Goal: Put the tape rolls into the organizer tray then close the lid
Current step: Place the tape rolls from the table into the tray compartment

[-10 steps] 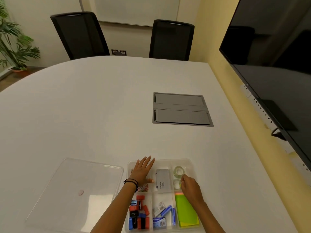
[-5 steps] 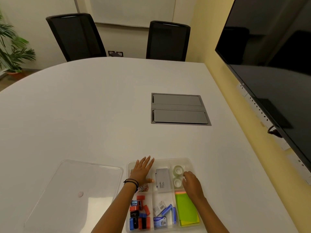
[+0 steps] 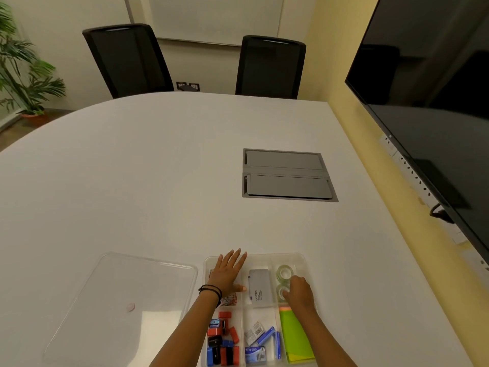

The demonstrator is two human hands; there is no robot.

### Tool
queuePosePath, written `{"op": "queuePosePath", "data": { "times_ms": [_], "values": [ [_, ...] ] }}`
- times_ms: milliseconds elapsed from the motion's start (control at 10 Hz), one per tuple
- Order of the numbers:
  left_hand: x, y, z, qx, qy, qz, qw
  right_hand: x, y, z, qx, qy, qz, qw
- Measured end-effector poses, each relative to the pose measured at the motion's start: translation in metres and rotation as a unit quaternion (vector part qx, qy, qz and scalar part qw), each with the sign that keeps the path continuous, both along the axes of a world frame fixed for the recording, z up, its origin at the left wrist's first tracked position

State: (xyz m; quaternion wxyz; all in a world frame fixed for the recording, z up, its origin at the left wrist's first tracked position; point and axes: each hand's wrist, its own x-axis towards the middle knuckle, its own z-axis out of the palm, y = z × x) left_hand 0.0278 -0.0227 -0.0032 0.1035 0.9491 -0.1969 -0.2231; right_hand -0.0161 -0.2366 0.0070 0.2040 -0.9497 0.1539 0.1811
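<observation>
The right hand (image 3: 300, 291) was curled over the nearer tape roll (image 3: 281, 290) in the far right compartment of the organizer tray (image 3: 304, 258). Its fingertips rested on the roll's rim, though I could not tell whether the grip was clenched on it or only touching. A second tape roll (image 3: 284, 272) lay flat just beyond, touching or almost touching the first, in the same compartment.

The left hand (image 3: 229, 274) lay flat and released, fingers spread, over the far left compartment, with its fingertips reaching past the tray's far rim and a dark band on the wrist. Between the two hands sat a grey box (image 3: 260, 288) in the middle far compartment.

Nearer the person, green and orange sticky notes (image 3: 295, 337) filled the right compartment, with the right forearm crossing above them. Blue staple boxes (image 3: 262, 343) lay in the middle one, and red, black and blue sharpeners (image 3: 223, 343) were heaped in the left one under the left forearm.

The clear lid (image 3: 124, 303) lay flat on the white worktop (image 3: 145, 181) just left of the tray, apart from it, with a small pink spot on it. Farther out, a grey cable hatch (image 3: 287, 174) was set into the worktop. Two black chairs (image 3: 129, 59) stood at the far edge, a potted plant (image 3: 23, 75) was in the left corner, and a dark wall screen (image 3: 436, 102) hung on the right.
</observation>
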Motion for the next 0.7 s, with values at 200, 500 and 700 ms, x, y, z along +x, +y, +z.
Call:
{"op": "queuePosePath", "data": {
  "times_ms": [200,500,700],
  "values": [
    [0.000,0.001,-0.001,-0.007,0.000,-0.003,1.000,0.001,-0.005,0.000,-0.016,-0.003,0.029,0.999],
    [0.000,0.002,-0.003,-0.020,0.000,0.000,1.000,0.001,-0.005,0.004,-0.022,-0.014,0.031,0.999],
    [0.002,0.002,-0.004,-0.016,0.004,-0.003,1.000,-0.001,-0.003,0.006,-0.023,-0.020,0.026,0.999]
  ]
}}
